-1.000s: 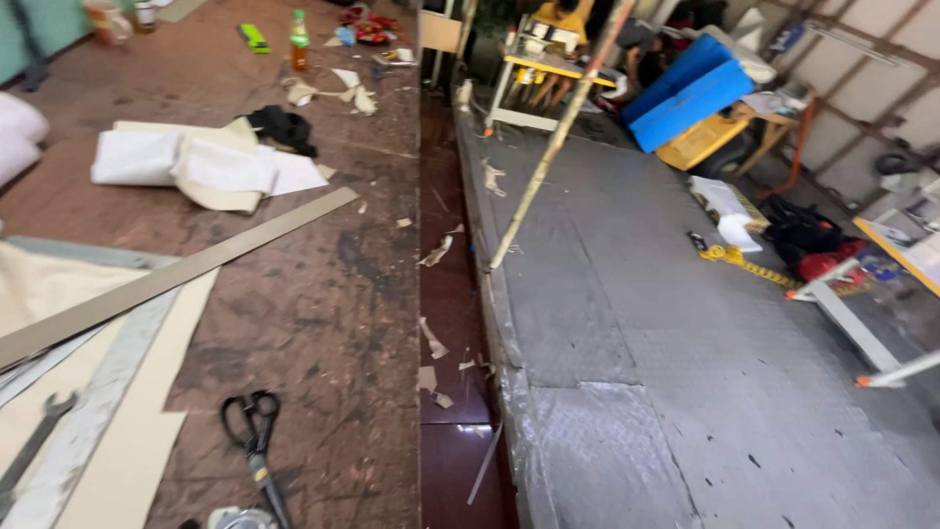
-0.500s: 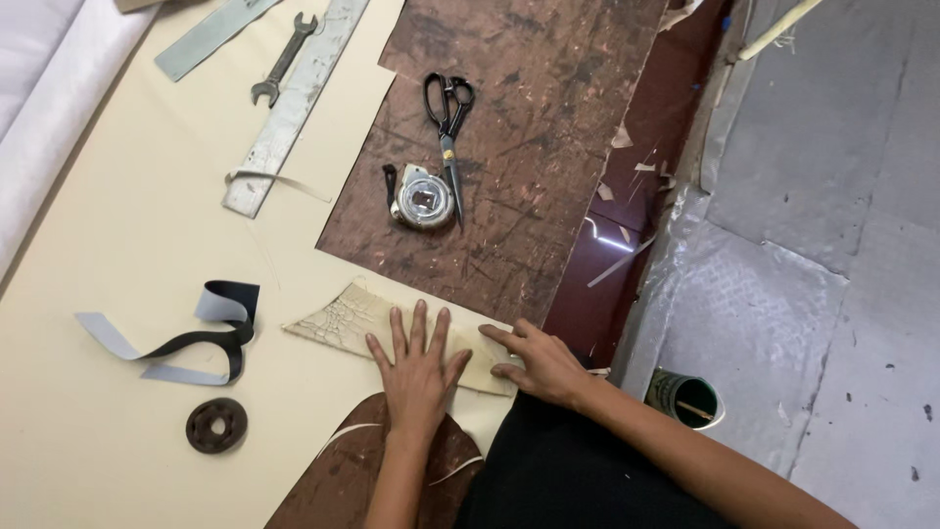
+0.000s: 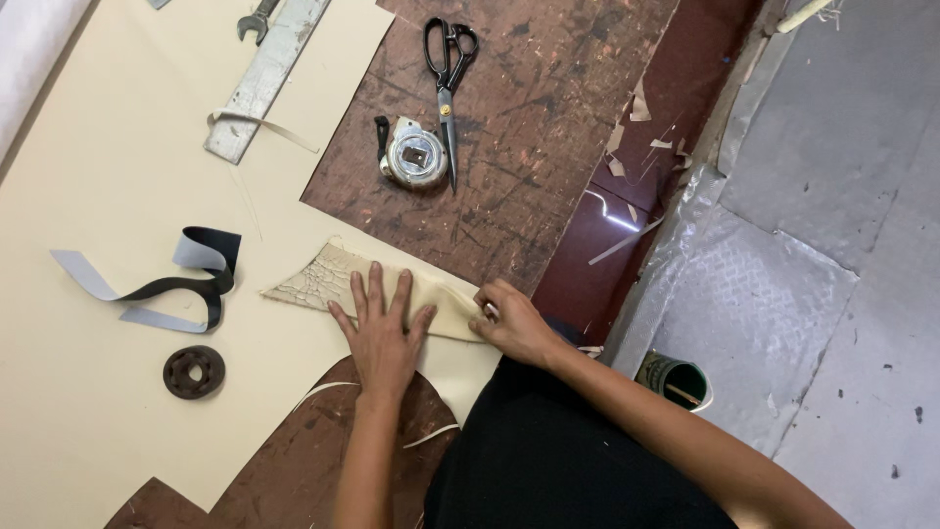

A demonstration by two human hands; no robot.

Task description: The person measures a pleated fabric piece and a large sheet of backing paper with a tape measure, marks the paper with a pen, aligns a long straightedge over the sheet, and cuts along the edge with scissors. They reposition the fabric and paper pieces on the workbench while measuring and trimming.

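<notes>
I press my left hand (image 3: 384,333) flat, fingers spread, on a cracked cream leather piece (image 3: 333,284) lying on the near desk (image 3: 509,147); my right hand (image 3: 511,323) pinches its right edge.

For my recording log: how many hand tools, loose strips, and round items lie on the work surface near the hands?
Hand tools: 4 – scissors, tape measure, wrench, metal straightedge
Loose strips: 2 – grey-black folded strip, thin cream strip
Round items: 1 – dark disc
Total: 7

The left hand and right hand press a cracked cream piece, not counted.
</notes>
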